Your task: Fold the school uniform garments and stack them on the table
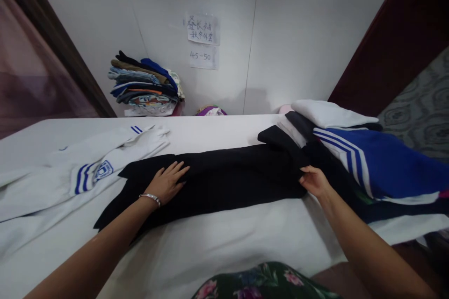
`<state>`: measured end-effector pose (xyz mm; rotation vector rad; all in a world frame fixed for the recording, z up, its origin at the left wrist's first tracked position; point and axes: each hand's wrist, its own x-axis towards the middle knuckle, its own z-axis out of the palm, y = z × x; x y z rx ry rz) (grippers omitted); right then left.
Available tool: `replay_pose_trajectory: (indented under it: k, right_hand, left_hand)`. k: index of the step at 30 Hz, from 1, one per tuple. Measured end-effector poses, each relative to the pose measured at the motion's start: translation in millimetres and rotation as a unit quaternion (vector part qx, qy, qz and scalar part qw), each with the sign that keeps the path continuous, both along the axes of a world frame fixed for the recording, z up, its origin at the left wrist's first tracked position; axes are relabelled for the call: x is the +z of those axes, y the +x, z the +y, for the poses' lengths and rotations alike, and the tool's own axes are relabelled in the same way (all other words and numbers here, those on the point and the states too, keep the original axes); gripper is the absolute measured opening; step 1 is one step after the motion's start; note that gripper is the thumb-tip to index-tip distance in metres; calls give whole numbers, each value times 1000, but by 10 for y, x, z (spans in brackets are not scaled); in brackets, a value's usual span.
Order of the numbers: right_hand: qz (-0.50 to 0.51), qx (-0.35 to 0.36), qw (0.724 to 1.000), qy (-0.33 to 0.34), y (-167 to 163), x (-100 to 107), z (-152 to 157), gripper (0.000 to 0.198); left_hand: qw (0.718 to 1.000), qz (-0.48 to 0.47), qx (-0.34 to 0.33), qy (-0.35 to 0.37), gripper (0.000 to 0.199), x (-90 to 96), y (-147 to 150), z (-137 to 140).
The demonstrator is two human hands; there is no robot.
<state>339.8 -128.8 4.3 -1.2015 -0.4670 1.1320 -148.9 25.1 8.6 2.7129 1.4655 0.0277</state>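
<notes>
A black garment (pixel 228 175) lies stretched across the white table, folded into a long strip; I cannot tell its exact kind. At its right end a narrow part (pixel 280 138) is turned back over itself. My left hand (pixel 170 180) rests flat on the left part of the cloth, fingers spread, a silver bracelet on the wrist. At the right end, my right hand (pixel 314 180) pinches the edge of the black fabric between thumb and fingers.
White clothing with blue stripes (pixel 84 180) covers the table's left side. On the right lies a heap with a blue garment (pixel 403 163) and a white one (pixel 333 113). Behind the table rises a stack of folded clothes (pixel 147 86). Paper signs (pixel 203 29) hang on the wall.
</notes>
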Motion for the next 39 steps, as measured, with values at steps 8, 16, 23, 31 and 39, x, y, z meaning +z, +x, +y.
replay_pose_trajectory:
  k: [8,16,23,31,39]
  right_hand:
    - [-52,59,995,-61,-74,124,181,24]
    - [-48,-42,991,115,-105,624,483,23]
    - [-181,216,949,138,-597,1018,519,16]
    - [-555,423,681,224,-1329,973,213,16]
    - [-579,326,701,260,-1059,817,273,32]
  left_hand:
    - [998,-37,-18,37,60,26,-19,-80]
    - [999,-32,-9,2,57,-78,-54,-145]
    - [956,-280,33,-80,65,324,282,-307]
    - [799,-534,9,-277,101,313,775,-523]
    - [813,-425,75,-389,67,644,666,-793]
